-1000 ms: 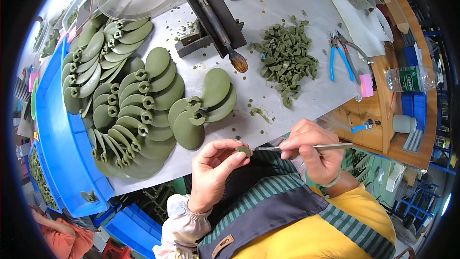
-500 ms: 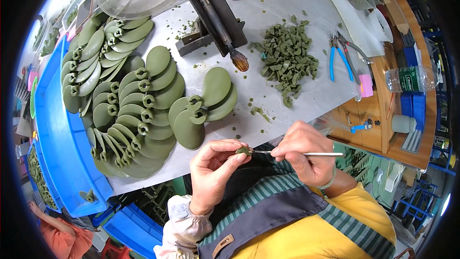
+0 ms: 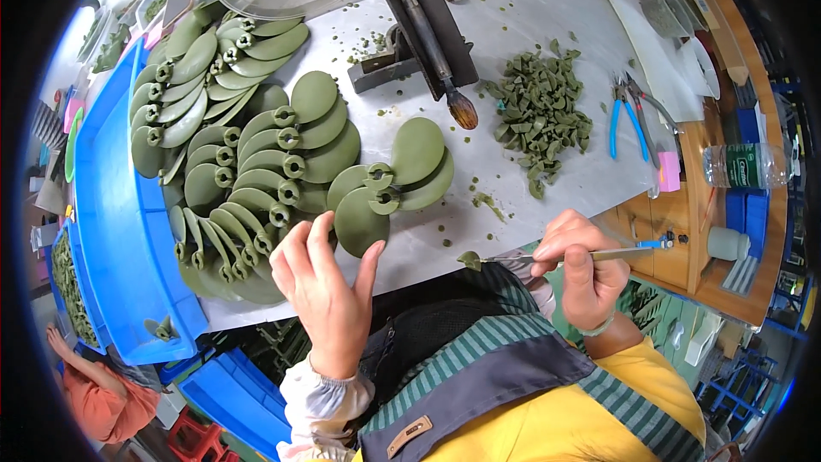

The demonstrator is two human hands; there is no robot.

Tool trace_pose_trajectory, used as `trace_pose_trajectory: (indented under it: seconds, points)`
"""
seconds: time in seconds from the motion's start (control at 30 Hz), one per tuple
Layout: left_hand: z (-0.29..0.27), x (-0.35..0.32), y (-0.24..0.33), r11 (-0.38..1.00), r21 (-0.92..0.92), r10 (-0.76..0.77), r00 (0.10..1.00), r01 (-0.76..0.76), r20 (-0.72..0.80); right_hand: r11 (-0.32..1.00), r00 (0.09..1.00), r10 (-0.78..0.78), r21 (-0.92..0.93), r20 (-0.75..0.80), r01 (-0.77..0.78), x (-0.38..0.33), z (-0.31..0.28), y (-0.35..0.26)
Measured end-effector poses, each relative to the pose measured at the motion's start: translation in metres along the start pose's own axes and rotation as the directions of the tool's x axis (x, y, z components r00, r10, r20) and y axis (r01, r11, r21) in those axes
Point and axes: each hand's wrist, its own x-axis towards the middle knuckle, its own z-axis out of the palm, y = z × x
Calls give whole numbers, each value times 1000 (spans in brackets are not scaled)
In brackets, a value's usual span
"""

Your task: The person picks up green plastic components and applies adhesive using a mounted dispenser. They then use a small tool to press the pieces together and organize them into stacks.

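The left hand [image 3: 329,291] is up over the near edge of the grey table [image 3: 530,26], fingers spread and slightly curled, palm turned away from the camera — it holds nothing. Its fingertips sit just short of the nearest green blade piece [image 3: 359,221], a flat paddle-shaped moulding with a small notched ring at one end.

The right hand [image 3: 581,269] is closed around a thin metal tool [image 3: 556,255] with a blue end, pinched between thumb and forefinger and held nearly level. On the tool's tip, out to the left of the hand, sits a small green scrap [image 3: 469,260] (too small to say whether it is speared or merely resting there). It hangs just off the table's near edge, between the two hands.

Behind the left hand, more of the same green blades lie overlapped in rows [image 3: 248,162], spilling from the table into a blue tray [image 3: 111,239]. Farther back a brush [image 3: 428,34] lies across a dark metal block, its bristles pointing toward a heap of green offcuts [image 3: 539,115]. To the right of that heap — blue-handled pliers [image 3: 624,115], and beyond them a plastic bottle [image 3: 744,164] lying on its side on a wooden shelf.
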Motion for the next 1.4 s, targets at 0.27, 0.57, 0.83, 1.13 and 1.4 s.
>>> trace_pose_trajectory:
  seconds: [0.27,0.57,0.83,1.13,1.4]
  points:
    - [7,-7,-10,956,-252,-138,988,152,73,1000,998,-22,-7,-55,22,12,0,0]
    - [-9,-19,-23,179,-839,-229,851,514,473,965,979,-68,-262,-194,16,65,-2,5]
    - [-5,-9,-18,-125,-739,-169,720,662,673,912,988,-113,-406,-101,63,106,9,27]
    - [13,3,-5,-243,-682,-68,690,689,721,878,1000,-17,-478,-10,10,115,6,27]
    - [21,4,0,-290,-668,-64,682,686,728,879,1000,-12,-477,4,12,116,7,28]
